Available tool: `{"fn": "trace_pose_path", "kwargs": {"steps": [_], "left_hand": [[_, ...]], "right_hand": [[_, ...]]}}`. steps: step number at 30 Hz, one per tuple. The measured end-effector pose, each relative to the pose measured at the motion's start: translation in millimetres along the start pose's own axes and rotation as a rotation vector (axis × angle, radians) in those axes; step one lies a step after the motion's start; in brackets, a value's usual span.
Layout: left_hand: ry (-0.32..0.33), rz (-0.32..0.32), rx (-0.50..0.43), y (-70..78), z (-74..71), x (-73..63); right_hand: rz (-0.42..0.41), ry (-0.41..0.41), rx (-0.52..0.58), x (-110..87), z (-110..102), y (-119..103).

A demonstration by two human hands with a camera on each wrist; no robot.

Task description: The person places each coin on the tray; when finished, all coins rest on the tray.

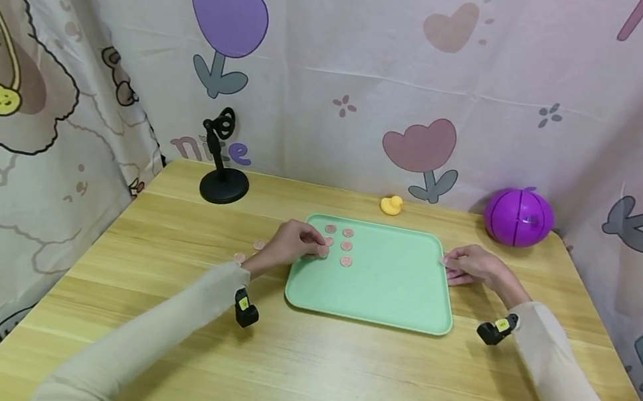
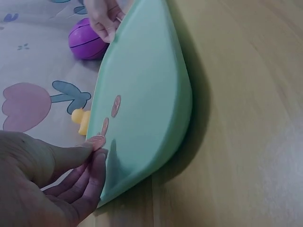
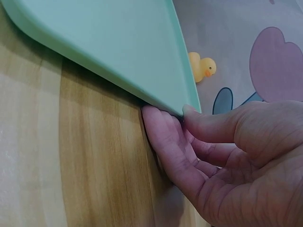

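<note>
A mint-green tray [image 1: 390, 282] lies on the table. My left hand [image 1: 294, 243] is over its left side, pinching a copper coin [image 2: 97, 142] between thumb and fingertips. Several more copper coins [image 1: 346, 246] lie flat in two columns on the tray's left part. The right hand [image 1: 473, 266] holds the tray's right rim, thumb on the edge and fingers against its outer side and underside, as the right wrist view shows. On the wood, left of the tray, are a coin [image 1: 258, 245] and another coin [image 1: 239, 258], partly beside the left wrist.
Behind the tray sits a small yellow rubber duck [image 1: 391, 205]. A purple ball [image 1: 518, 216] stands at the back right of the wooden table [image 1: 336, 376], and a black stand [image 1: 223, 185] at the back left. Patterned curtains hang behind and on both sides.
</note>
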State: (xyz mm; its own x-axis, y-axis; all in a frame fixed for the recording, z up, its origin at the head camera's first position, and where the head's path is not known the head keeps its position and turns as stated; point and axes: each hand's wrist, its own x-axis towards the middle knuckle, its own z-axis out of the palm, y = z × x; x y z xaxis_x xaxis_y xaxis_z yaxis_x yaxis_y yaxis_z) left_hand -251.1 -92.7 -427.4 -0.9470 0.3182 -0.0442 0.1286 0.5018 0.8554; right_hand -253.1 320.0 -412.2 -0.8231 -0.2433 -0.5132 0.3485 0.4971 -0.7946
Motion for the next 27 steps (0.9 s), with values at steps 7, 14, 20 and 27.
{"fn": "trace_pose_path", "kwargs": {"steps": [7, 14, 20, 27], "left_hand": [[-0.036, 0.042, 0.067, 2.7, 6.6, 2.1], [-0.023, 0.107, 0.174, 0.4, 6.8, 5.6], [-0.012, 0.138, 0.201, 0.7, 6.1, 6.1], [0.013, 0.156, 0.169, -3.5, 2.4, 6.0]], "right_hand": [[0.000, 0.003, -0.003, 2.1, -0.9, 2.2], [0.002, 0.002, -0.004, 2.1, -0.4, 1.5], [0.006, 0.009, 0.001, 1.3, -0.4, 1.3], [0.005, 0.005, -0.005, 0.4, 0.6, -0.2]]}}
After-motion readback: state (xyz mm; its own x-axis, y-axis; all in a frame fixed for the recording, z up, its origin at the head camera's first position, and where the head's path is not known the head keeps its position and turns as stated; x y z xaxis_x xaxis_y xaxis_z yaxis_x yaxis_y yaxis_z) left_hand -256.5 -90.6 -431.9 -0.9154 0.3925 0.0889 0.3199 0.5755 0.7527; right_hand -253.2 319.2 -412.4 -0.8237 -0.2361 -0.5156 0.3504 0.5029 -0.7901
